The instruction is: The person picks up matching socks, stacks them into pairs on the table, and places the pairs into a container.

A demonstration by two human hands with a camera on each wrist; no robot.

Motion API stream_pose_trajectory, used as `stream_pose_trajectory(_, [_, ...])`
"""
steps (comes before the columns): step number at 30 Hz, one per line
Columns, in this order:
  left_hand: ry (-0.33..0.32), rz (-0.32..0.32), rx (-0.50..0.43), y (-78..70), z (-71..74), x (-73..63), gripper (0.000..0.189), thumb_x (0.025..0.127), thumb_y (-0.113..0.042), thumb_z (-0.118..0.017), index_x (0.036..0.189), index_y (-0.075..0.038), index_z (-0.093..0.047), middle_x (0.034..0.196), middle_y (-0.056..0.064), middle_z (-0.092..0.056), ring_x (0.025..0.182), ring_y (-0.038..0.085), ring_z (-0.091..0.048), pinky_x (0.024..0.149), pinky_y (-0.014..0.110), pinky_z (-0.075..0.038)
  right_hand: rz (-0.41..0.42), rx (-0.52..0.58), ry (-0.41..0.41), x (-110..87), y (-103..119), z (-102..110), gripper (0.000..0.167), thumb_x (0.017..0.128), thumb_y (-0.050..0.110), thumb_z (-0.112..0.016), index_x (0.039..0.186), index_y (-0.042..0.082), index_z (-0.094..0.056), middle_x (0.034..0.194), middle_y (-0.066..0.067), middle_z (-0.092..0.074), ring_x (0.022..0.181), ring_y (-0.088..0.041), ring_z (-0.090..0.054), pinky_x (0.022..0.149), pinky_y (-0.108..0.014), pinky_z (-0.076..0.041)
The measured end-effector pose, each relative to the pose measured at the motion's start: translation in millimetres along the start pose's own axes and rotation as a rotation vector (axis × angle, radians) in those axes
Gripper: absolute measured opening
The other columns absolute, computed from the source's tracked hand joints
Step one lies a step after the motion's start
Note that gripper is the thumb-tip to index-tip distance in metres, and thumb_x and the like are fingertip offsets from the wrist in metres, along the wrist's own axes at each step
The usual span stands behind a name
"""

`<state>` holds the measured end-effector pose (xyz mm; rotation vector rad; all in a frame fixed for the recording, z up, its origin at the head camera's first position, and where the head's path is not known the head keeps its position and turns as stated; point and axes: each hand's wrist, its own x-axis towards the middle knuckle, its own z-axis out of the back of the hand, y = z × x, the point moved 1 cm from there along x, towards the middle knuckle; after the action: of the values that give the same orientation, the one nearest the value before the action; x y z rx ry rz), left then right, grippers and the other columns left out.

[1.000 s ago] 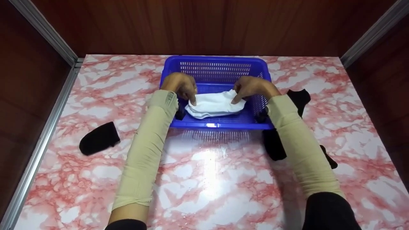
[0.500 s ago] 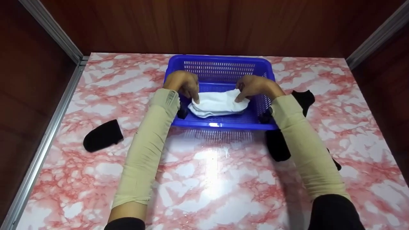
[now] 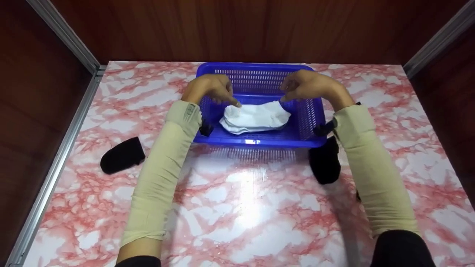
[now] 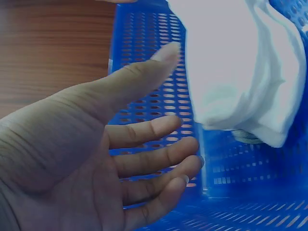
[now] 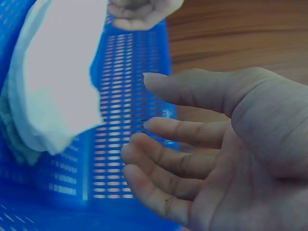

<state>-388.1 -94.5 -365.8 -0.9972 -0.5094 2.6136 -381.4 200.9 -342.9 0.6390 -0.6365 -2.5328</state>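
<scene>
White socks (image 3: 258,115) lie stacked flat in a blue plastic basket (image 3: 259,142) with slotted walls. My left hand (image 3: 217,89) hovers over the basket's left part, its thumb near the stack's upper left corner. In the left wrist view the fingers (image 4: 154,156) are spread and relaxed, apart from the white socks (image 4: 231,62). Over the basket's right side is my right hand (image 3: 310,86), holding nothing. The right wrist view shows its thumb and fingers (image 5: 168,168) loosely bent, with a gap to the socks (image 5: 62,72).
A black sock (image 3: 122,155) lies on the marbled table (image 3: 230,207) left of the basket. Another black sock (image 3: 325,163) lies at the basket's front right corner, and the right sleeve (image 3: 374,167) covers part of that side. A brown wood panel (image 3: 245,29) stands behind the basket.
Both hands have let go of the white socks. The right hand has moved up and to the right, the left slightly up and back. The socks stay in the basket.
</scene>
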Motion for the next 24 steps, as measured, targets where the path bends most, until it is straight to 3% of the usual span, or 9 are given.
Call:
stream_pose_trajectory(4, [-0.148,-0.044,0.068,-4.1,5.9,-19.0,0.055,0.092,-0.055,-0.075,0.119,-0.008,-0.069,0.103,0.000,-0.063,0.092,0.014,-0.055,0.084,0.028,-0.050,0.036,-0.041,-0.142,-20.1,4,9,0.040,0.094,0.026,-0.077,0.125,0.002,-0.071,0.115,-0.019,-0.075,0.094,-0.013,-0.066,0.078,-0.018,-0.050])
stream_pose_trajectory(8, [-0.275,-0.096,0.078,-5.0,10.2,-37.6,0.060,0.092,-0.053,-0.074,0.128,-0.005,-0.068,0.123,0.009,-0.068,0.108,0.021,-0.057,0.101,0.039,-0.051,0.054,-0.012,-0.272,-40.3,4,13,0.032,0.095,0.023,-0.076,0.119,0.002,-0.072,0.108,-0.018,-0.074,0.086,-0.008,-0.063,0.074,-0.016,-0.048])
stream_pose_trajectory(12, [-0.376,-0.124,0.064,-0.1,12.0,-52.8,0.062,0.093,-0.053,-0.075,0.130,-0.003,-0.067,0.127,0.016,-0.070,0.115,0.027,-0.060,0.104,0.046,-0.053,0.063,-0.001,-0.376,-57.0,2,12,0.029,0.096,0.023,-0.074,0.115,0.002,-0.073,0.108,-0.019,-0.074,0.089,-0.012,-0.063,0.076,-0.017,-0.046])
stream_pose_trajectory(18, [-0.505,-0.181,0.011,18.9,1.7,-68.5,0.061,0.093,-0.049,-0.077,0.129,-0.001,-0.065,0.125,0.017,-0.070,0.116,0.031,-0.062,0.107,0.048,-0.050,0.048,-0.008,-0.465,-72.0,-9,0,0.029,0.096,0.023,-0.073,0.116,0.002,-0.073,0.116,-0.019,-0.075,0.107,-0.030,-0.071,0.081,-0.016,-0.045])
stream_pose_trajectory(21, [-0.562,-0.211,-0.007,31.7,-6.2,-76.0,0.061,0.093,-0.046,-0.078,0.128,0.002,-0.065,0.126,0.019,-0.070,0.117,0.034,-0.065,0.107,0.050,-0.051,0.049,0.026,-0.469,-74.9,-16,-7,0.033,0.096,0.021,-0.073,0.120,-0.001,-0.071,0.123,-0.022,-0.073,0.116,-0.039,-0.069,0.093,-0.031,-0.055])
stream_pose_trajectory(24, [-0.615,-0.221,-0.034,44.1,-14.8,-84.7,0.059,0.093,-0.044,-0.077,0.127,0.002,-0.064,0.129,0.022,-0.069,0.120,0.037,-0.064,0.109,0.051,-0.050,0.037,0.033,-0.474,-76.7,-23,-14,0.040,0.097,0.021,-0.072,0.128,-0.003,-0.067,0.133,-0.025,-0.068,0.123,-0.047,-0.064,0.103,-0.057,-0.053])
